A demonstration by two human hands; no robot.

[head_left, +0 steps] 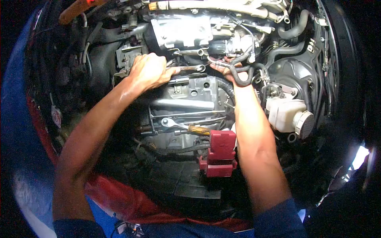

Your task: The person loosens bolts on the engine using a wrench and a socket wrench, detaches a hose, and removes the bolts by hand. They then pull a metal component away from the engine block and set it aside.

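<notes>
My left hand (149,71) is closed around the handle of a wrench (186,68) in the engine bay. The wrench lies roughly level, its ring end pointing right. Beside that ring end is my right hand (224,70), reaching in with fingers stretched to the left and somewhat apart. A bent black hose (243,81) passes in front of it and hides part of the hand; no held object shows in it. Just above the wrench runs a metal bracket or lever (190,52). Below both hands sits a metal tray-like bracket (180,93).
A ratchet (168,122) and a yellow-handled tool (198,129) lie below the bracket, near a red plastic cover (222,144). A white fluid reservoir (285,115) stands right of my forearm. Hoses and wiring crowd the right side. A red body edge (119,196) runs along the front.
</notes>
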